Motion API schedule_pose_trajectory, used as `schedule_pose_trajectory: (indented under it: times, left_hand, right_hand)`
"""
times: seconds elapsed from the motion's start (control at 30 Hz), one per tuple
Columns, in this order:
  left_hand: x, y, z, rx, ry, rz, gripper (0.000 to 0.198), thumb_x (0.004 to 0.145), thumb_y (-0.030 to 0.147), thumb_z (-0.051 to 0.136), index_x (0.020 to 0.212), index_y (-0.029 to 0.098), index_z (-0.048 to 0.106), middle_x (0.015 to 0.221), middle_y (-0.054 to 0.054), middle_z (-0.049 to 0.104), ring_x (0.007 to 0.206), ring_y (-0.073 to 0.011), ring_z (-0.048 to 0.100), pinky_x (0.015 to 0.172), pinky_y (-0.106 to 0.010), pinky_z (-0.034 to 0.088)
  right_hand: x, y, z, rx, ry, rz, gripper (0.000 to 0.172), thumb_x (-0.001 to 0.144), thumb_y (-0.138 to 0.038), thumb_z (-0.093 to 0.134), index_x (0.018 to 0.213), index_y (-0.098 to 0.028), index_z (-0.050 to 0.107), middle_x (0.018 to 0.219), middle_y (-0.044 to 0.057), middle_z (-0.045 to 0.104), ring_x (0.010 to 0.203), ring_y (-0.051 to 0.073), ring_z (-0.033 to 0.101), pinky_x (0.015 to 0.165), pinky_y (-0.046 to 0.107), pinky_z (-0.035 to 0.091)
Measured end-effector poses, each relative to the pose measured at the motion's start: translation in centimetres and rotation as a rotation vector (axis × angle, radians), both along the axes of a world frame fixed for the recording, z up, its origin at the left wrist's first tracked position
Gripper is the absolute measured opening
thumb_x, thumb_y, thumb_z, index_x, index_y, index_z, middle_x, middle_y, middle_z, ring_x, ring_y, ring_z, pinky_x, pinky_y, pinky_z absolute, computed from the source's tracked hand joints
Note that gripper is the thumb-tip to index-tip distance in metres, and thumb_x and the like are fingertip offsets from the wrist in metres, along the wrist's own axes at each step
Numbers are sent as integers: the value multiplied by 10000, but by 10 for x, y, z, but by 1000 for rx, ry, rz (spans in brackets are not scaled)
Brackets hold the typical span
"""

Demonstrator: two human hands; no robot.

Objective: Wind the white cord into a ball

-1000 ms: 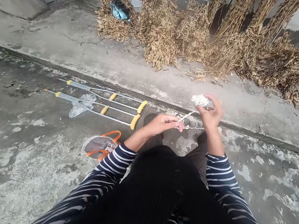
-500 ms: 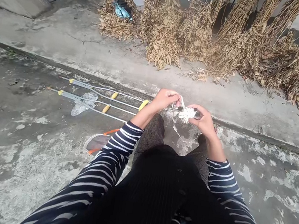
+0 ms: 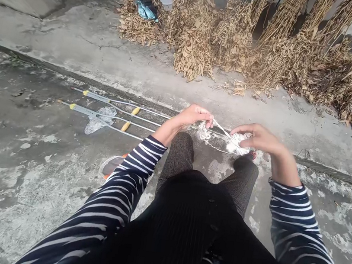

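I sit on a concrete floor with my knees in front of me. My right hand (image 3: 256, 138) is closed around a small ball of white string (image 3: 238, 141), just above my right knee. My left hand (image 3: 194, 116) pinches the free strand of that string (image 3: 220, 128), which runs taut between the two hands. A loose tangle of the same string hangs below the strand, between my knees. Both arms wear dark sleeves with white stripes.
Two metal crutches (image 3: 106, 113) with yellow grips lie on the floor to my left, with a clear plastic bag (image 3: 97, 123) on them. An orange-strapped sandal (image 3: 110, 166) sits beside my left leg. Bundles of dried plants (image 3: 240, 45) lean on the wall beyond a concrete step.
My right hand has dropped from a raised position and moved out to the right with the ball. My left hand has risen and now holds the strand stretched between the hands.
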State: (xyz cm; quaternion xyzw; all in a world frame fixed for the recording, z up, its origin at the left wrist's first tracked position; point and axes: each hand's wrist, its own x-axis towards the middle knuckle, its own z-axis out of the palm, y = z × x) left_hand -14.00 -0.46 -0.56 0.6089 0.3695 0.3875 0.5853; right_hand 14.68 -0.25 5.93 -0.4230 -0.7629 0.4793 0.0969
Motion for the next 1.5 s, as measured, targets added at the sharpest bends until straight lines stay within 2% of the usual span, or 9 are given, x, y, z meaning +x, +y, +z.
schedule_pose_trajectory:
  times: [0.1, 0.17, 0.27, 0.43, 0.63, 0.83, 1.0, 1.27, 1.5]
  left_hand:
    - [4, 1, -9, -29, 58, -101, 397, 803, 518, 796, 686, 140, 772, 764, -101, 774, 864, -210, 738, 919, -349, 531]
    - [12, -3, -20, -61, 67, -168, 343, 783, 485, 825, 807, 143, 812, 884, -103, 805, 905, -208, 740, 930, -353, 531]
    - [27, -14, -41, -157, -5, -186, 405, 699, 420, 896, 990, 150, 817, 1045, -112, 811, 941, -203, 740, 928, -363, 542]
    - [38, -30, -65, -270, -213, 52, 448, 671, 463, 910, 930, 121, 784, 925, -113, 798, 889, -214, 748, 897, -400, 591]
    - [48, -17, -49, -199, -259, 120, 584, 688, 366, 911, 1214, 167, 754, 1157, -133, 782, 1025, -236, 741, 830, -346, 607]
    - [55, -1, -52, -114, -176, 294, 391, 723, 392, 858, 987, 112, 784, 805, -65, 777, 773, -179, 710, 800, -344, 584]
    - [44, -10, -55, -162, -276, 497, 448, 667, 443, 883, 958, 129, 748, 934, -75, 789, 834, -173, 699, 787, -310, 571]
    - [48, -19, -20, -151, -380, 125, 578, 745, 474, 878, 1237, 208, 730, 1169, -96, 760, 1025, -215, 702, 829, -313, 555]
    - [54, -17, -19, -159, -313, 238, 478, 589, 467, 950, 882, 130, 779, 898, -64, 761, 764, -140, 646, 735, -298, 547]
  right_hand:
    - [4, -2, 18, -317, 137, 111, 436, 581, -191, 758, 1008, -213, 844, 840, 18, 767, 640, 166, 644, 528, 262, 502]
    - [3, -4, 23, -415, 285, 32, 413, 548, -194, 778, 957, -202, 838, 900, 51, 794, 685, 197, 702, 531, 268, 542]
    - [-2, -3, 25, -409, 424, -118, 403, 524, -192, 782, 925, -191, 815, 913, 73, 800, 687, 210, 725, 556, 295, 581]
    - [-4, 10, 28, -281, 513, -211, 405, 537, -214, 763, 941, -178, 769, 899, 77, 764, 707, 221, 700, 580, 349, 576]
    - [-8, 17, 28, -289, 623, -339, 378, 514, -208, 700, 891, -178, 711, 829, 51, 699, 648, 167, 616, 536, 313, 558]
    - [-7, 18, 24, -120, 605, -389, 435, 668, -361, 647, 1063, -186, 704, 1014, 99, 718, 966, 275, 700, 764, 428, 633]
    - [-8, 19, 17, -96, 649, -470, 354, 670, -360, 643, 987, -205, 673, 1077, 84, 704, 945, 247, 686, 718, 383, 619]
    - [-33, 15, 35, -386, 876, -445, 335, 574, -141, 718, 901, -196, 670, 837, 0, 651, 666, 99, 574, 502, 202, 480]
    - [-38, 17, 40, -439, 959, -592, 286, 556, -105, 712, 827, -182, 660, 784, -18, 677, 612, 84, 566, 448, 176, 473]
